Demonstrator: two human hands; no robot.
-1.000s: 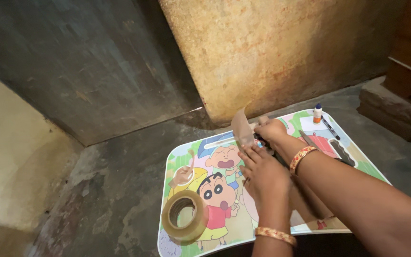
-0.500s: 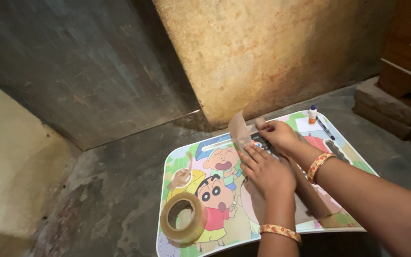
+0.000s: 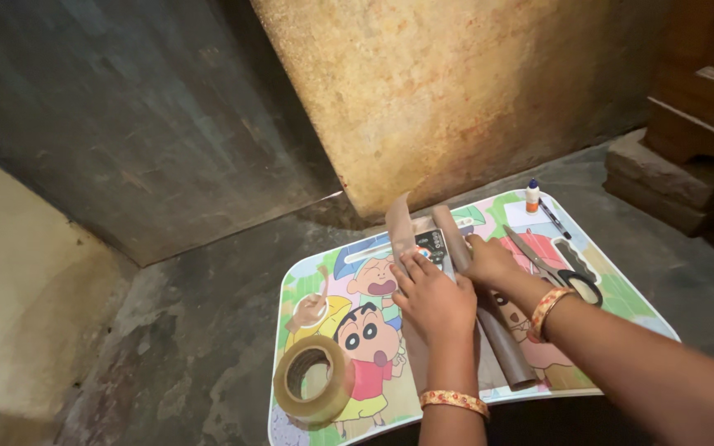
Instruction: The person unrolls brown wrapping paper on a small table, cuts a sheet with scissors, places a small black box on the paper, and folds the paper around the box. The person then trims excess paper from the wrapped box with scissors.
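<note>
A low table [image 3: 295, 285] printed with bright cartoon figures stands on the floor. Along its middle lies a long roll of brown paper [image 3: 502, 347], with a loose brown flap [image 3: 398, 219] standing up at the far end. My left hand [image 3: 431, 301] presses flat on the brown sheet, fingertips next to a small dark printed item [image 3: 431, 242]. My right hand [image 3: 489, 260] closes around the roll near its far end. Both wrists wear bangles.
A roll of clear-brown packing tape [image 3: 311, 380] stands at the table's near left. Black-handled scissors [image 3: 555, 268], a pen [image 3: 554, 219] and a small glue bottle [image 3: 532, 196] lie at the far right. Rough walls rise behind; a stone step [image 3: 663, 186] is at right.
My right hand has slid back from the far edge onto the roll, which now lies in plain sight along the table. The scissors have come out from under my arm. My left hand stays pressed down.
</note>
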